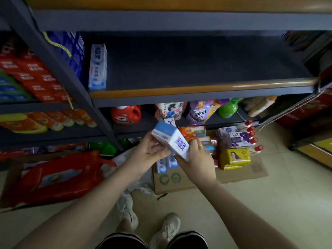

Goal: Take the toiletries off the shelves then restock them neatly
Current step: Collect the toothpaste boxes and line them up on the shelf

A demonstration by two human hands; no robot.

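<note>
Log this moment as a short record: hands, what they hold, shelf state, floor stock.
left hand: grips the box stack
right hand: grips the box stack from the other side
box stack: white-blue boxes, held below the shelf edge
shelf: one white-blue box upright at its left end
cardboard: on the floor, soap packs on it

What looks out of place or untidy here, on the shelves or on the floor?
Soap packs and red-capped bottles lie piled on flattened cardboard on the floor, off the shelves. The middle shelf holds just one upright white-blue box. Both hands hold another such box, tilted.
</note>
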